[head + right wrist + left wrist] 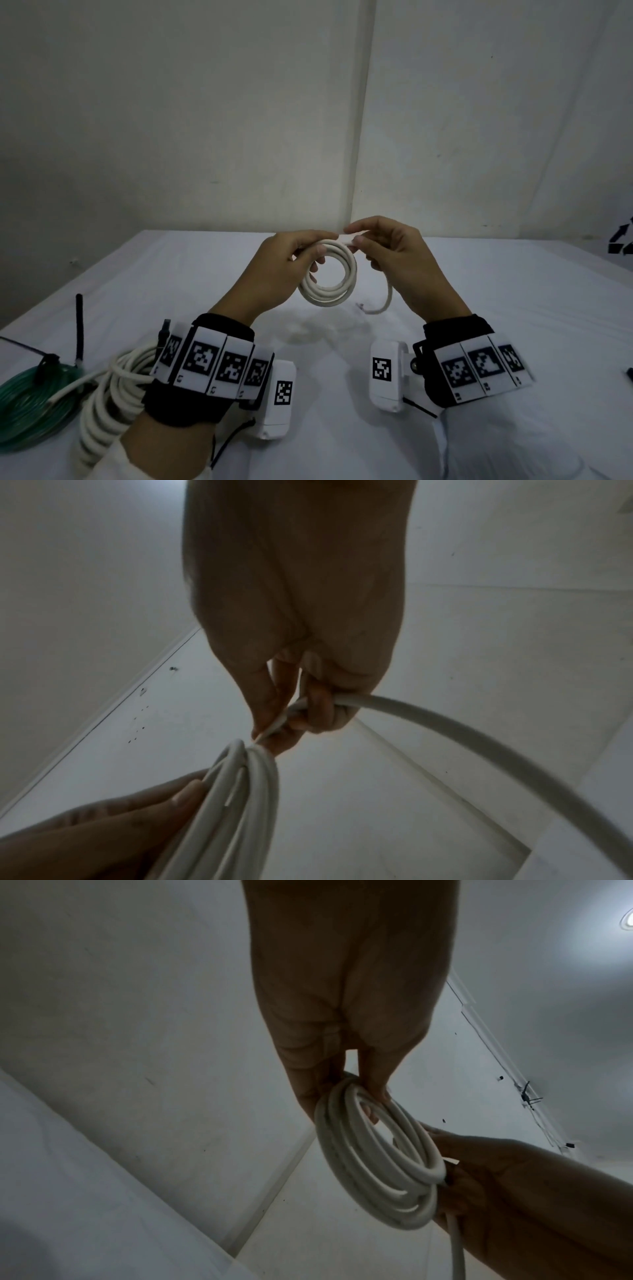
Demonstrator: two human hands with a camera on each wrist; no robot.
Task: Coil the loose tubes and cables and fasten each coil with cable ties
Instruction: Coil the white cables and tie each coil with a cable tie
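A small white cable coil is held in the air above the white table. My left hand grips the coil's upper left side, fingers curled through the ring. At the coil's top right, my right hand pinches the cable between thumb and fingers. The loose tail hangs from that hand toward the table. In the left wrist view the coil hangs from my left hand, with the right hand against its far side. The right wrist view has the tail curving off from my right hand.
At the table's near left lie a green tube coil and a larger white cable coil, with a black strip standing up behind them. A small dark scrap lies under the hands. Walls close the far side.
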